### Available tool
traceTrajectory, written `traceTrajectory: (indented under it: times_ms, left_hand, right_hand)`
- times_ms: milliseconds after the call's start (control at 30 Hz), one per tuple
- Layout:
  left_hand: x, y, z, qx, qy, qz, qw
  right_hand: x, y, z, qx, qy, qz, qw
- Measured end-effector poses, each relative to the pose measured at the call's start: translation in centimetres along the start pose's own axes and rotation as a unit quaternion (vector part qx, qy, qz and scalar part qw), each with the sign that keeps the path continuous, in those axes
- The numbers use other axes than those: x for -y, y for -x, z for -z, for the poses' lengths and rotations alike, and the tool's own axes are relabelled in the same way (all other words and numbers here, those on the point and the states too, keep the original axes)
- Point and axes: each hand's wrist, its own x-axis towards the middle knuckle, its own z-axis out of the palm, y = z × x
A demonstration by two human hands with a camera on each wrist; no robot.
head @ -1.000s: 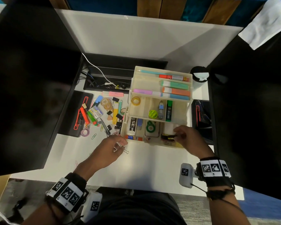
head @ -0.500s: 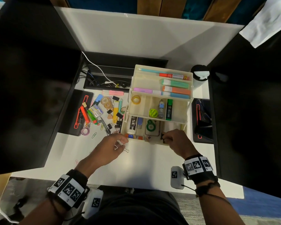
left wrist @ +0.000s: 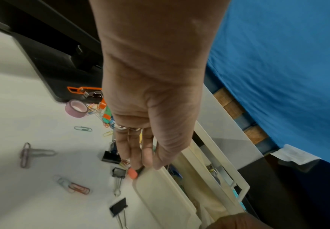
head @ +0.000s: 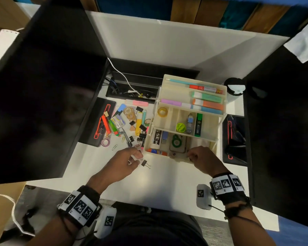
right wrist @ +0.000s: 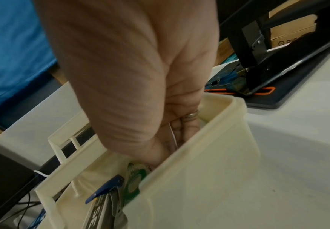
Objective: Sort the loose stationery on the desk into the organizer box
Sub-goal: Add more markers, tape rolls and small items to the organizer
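Observation:
The cream tiered organizer box [head: 164, 123] [right wrist: 199, 178] stands mid-desk, with markers in its back tiers and a green tape dispenser [head: 176, 142] [right wrist: 135, 175] in front. My right hand [head: 190, 156] [right wrist: 172, 148] reaches into the front right compartment with fingers curled. A thin wire of a binder clip shows between them, and the rest is hidden by the wall. My left hand [head: 138, 158] [left wrist: 148, 167] has straight fingers touching the box's front left corner. A black binder clip [head: 144, 163] [left wrist: 119, 172] lies on the desk just beside it.
Loose stationery [head: 124, 121] is piled left of the box: highlighters, tape rolls, binder clips. Paper clips [left wrist: 77, 186] are scattered nearer me. Black monitors flank the desk on both sides, their bases [head: 100, 121] [head: 236, 139] close to the box. A cable tray [head: 132, 86] and a dark cup [head: 236, 87] sit behind.
My right hand has slid left along the front compartment towards its front wall, with the black clip now hidden under it. My left hand has stayed by the box's corner.

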Motion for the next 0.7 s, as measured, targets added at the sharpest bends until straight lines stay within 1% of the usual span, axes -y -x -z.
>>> traceTrajectory:
  times_ms: [67, 133, 167, 233, 267, 300, 333, 400, 467, 533, 567, 600, 633, 700]
  left_hand:
    - [0.7, 0.4, 1.1, -0.013, -0.003, 0.012, 1.0]
    - [1.7, 0.7, 2.4, -0.03, -0.007, 0.026, 0.999]
    - [2.2, 0.9, 3.0, -0.037, -0.009, 0.031, 0.999]
    - [3.4, 1.3, 4.0, -0.05, -0.016, 0.037, 0.998]
    - [4.0, 1.4, 4.3, -0.056, -0.017, 0.042, 0.997]
    - [4.6, 1.6, 4.6, -0.06, -0.015, 0.048, 0.997]
    - [5.3, 1.6, 4.8, -0.062, -0.015, 0.053, 0.997]
    - [6.7, 1.6, 4.8, -0.057, -0.035, 0.059, 0.996]
    - [8.1, 1.6, 4.3, -0.048, -0.061, 0.047, 0.996]
    - [9.1, 1.5, 3.8, -0.035, -0.075, 0.016, 0.996]
    - [9.4, 1.4, 3.6, -0.027, -0.089, -0.004, 0.996]
    - [9.6, 1.1, 3.4, -0.02, -0.108, -0.025, 0.994]
    - [9.5, 0.9, 3.2, -0.016, -0.126, -0.048, 0.991]
    - [8.8, 0.0, 2.9, -0.021, -0.156, -0.093, 0.983]
  right_hand:
    - [0.2, 0.3, 0.3, -0.009, -0.023, -0.008, 1.0]
    - [1.0, 1.1, 0.9, -0.034, -0.044, -0.02, 0.998]
    - [1.6, 1.6, 1.3, -0.062, -0.054, -0.026, 0.996]
    - [3.5, 2.7, 1.8, -0.145, -0.082, -0.03, 0.986]
    - [4.7, 3.3, 2.0, -0.188, -0.096, -0.018, 0.977]
    - [6.0, 3.7, 2.0, -0.223, -0.102, 0.01, 0.969]
    - [7.4, 4.0, 1.7, -0.24, -0.103, 0.049, 0.964]
    - [10.1, 4.1, 0.2, -0.221, -0.095, 0.143, 0.96]
    - [12.4, 3.5, -2.7, -0.154, -0.083, 0.199, 0.964]
    - [13.9, 2.5, -6.5, -0.055, -0.026, 0.199, 0.978]
    - [14.2, 2.0, -8.5, -0.005, 0.035, 0.181, 0.983]
    - [14.1, 1.5, -10.4, 0.029, 0.103, 0.162, 0.981]
    - [14.0, 1.1, -12.0, 0.039, 0.164, 0.142, 0.975]
    - [14.2, 0.7, -14.0, 0.006, 0.204, 0.121, 0.971]
